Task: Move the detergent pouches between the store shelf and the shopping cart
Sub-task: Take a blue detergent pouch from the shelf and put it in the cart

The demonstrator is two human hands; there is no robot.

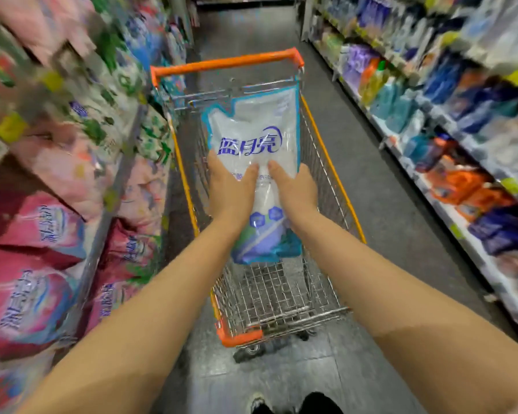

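A white and blue detergent pouch [253, 135] with blue lettering hangs over the wire shopping cart [320, 162], its lower end above the basket floor. My left hand [231, 189] grips its left side and my right hand [293, 191] grips its right side, thumbs on the front face. The cart has an orange handle [225, 62] at the far end. Pink detergent pouches [33, 291] fill the store shelf [102, 231] on my left; that side is blurred.
The aisle floor [380, 186] runs ahead past the cart. A second shelf [449, 204] with blue, orange and purple packs lines the right side. The cart's near orange corner [238, 336] stands just ahead of my shoes [259, 403].
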